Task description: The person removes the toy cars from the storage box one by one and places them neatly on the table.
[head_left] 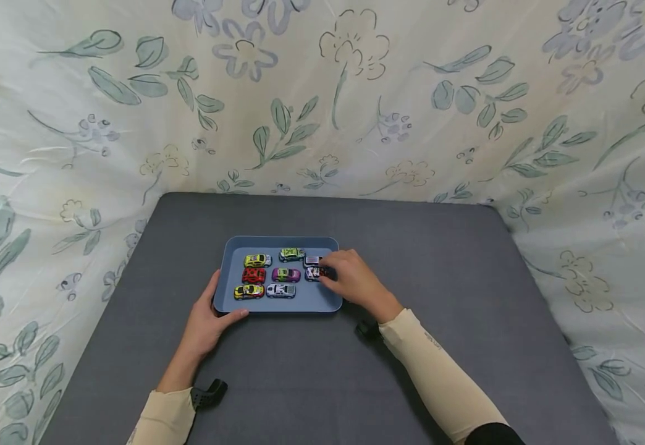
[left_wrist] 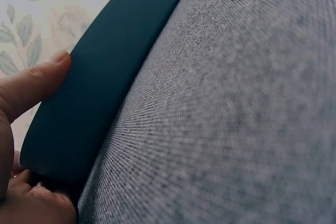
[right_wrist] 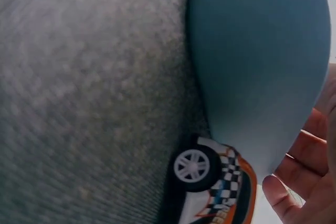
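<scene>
A blue tray (head_left: 283, 306) lies on the grey cloth with several small toy cars in it, among them a red toy car (head_left: 253, 275) and a purple toy car (head_left: 286, 275). My left hand (head_left: 206, 324) grips the tray's left side, thumb along the front rim. My right hand (head_left: 353, 279) reaches over the right side, and its fingertips pinch a white-and-black toy car (head_left: 312, 274). Just behind that one is another white toy car (head_left: 312, 261), partly covered. The right wrist view has a checkered toy car (right_wrist: 223, 190) close to the tray's outer wall (right_wrist: 257, 66).
Grey cloth (head_left: 322, 383) covers the table around the tray. A flower-printed curtain (head_left: 300, 93) hangs behind and along both sides. Black wrist-camera mounts (head_left: 208, 394) sit under both forearms.
</scene>
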`<state>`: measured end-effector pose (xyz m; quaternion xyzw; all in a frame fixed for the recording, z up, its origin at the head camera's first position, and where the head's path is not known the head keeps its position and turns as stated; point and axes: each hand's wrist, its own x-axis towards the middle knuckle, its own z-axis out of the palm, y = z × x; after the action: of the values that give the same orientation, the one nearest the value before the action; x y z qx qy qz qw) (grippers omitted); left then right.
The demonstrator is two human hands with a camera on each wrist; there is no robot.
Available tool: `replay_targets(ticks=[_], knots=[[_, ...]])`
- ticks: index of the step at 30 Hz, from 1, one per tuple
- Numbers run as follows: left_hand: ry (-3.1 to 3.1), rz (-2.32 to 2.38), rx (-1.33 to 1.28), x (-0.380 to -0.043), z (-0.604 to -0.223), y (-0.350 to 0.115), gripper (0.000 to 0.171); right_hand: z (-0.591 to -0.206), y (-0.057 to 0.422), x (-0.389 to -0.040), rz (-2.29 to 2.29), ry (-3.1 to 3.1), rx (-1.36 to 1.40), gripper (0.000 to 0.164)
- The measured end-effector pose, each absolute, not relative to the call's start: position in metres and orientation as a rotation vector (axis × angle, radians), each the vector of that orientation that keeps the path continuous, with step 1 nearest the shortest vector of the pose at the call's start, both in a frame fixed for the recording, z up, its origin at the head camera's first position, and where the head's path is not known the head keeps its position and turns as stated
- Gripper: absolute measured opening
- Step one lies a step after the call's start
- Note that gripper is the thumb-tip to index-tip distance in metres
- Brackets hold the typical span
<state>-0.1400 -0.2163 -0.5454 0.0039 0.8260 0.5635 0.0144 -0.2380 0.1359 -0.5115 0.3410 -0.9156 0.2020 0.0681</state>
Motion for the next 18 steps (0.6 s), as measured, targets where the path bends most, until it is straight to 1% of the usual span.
replay_targets(ticks=[18], knots=[[2.577,1.754,0.015,-0.1399,-0.5482,-0.2183,0.116,-0.5158,0.1290,-0.2371,0.538,-2.807,0.977,0.026]])
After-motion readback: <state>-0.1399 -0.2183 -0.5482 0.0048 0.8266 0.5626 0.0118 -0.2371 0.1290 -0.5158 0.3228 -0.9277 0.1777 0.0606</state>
